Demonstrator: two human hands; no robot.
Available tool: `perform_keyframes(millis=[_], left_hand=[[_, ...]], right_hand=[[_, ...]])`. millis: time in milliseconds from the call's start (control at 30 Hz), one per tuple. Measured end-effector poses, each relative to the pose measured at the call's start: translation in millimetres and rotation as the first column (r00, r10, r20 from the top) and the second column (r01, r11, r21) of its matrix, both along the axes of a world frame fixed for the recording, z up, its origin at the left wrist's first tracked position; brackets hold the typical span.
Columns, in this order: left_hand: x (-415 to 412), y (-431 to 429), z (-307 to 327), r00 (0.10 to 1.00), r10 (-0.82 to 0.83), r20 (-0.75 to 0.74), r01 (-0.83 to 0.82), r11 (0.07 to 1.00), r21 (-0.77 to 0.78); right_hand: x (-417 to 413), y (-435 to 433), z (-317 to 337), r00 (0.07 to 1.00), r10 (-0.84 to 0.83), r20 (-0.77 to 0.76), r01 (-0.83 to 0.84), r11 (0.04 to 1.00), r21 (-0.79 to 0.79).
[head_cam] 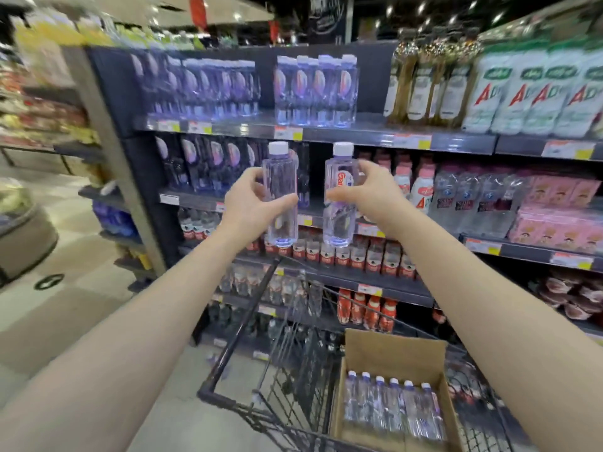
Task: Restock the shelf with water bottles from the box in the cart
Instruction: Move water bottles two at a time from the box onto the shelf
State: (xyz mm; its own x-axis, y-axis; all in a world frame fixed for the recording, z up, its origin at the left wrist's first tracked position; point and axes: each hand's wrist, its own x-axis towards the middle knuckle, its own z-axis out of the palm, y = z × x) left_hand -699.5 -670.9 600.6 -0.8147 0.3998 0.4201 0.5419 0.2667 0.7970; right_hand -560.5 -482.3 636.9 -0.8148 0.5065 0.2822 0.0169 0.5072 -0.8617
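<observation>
Shelf (359,136) spans my view from 9 to 3 o'clock, its top tiers at 11 and 12 carrying rows of like bottles. Cart (224,357) sits at 6, the open box (391,350) in it at 5 with a row of capped water bottles (391,407) standing inside. Left hand (246,205) and right hand (373,194) are raised at centre, each curled round one upright bottle, left bottle (281,190) and right bottle (339,210) side by side, not touching, before the second tier.
</observation>
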Motion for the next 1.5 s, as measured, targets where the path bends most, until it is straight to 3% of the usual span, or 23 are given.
perform_keyframes(millis=[367,833,1167,1500], left_hand=[[-98,-118,76,1.000,0.026,0.016,-0.028,0.992,0.119],[-301,-193,112,0.985,-0.169,-0.020,0.170,0.981,0.094],[-410,-173,114,0.974,-0.227,-0.010,0.227,0.969,0.097],[-501,-90,120,0.952,-0.306,-0.008,0.306,0.951,0.050]], right_hand=[[-118,-113,65,0.993,0.079,-0.089,-0.079,0.997,0.001],[-298,-211,101,0.984,-0.161,-0.073,0.166,0.983,0.075],[-396,-188,104,0.967,-0.232,-0.103,0.233,0.973,-0.001],[-504,-96,119,0.955,-0.247,-0.162,0.260,0.964,0.060]])
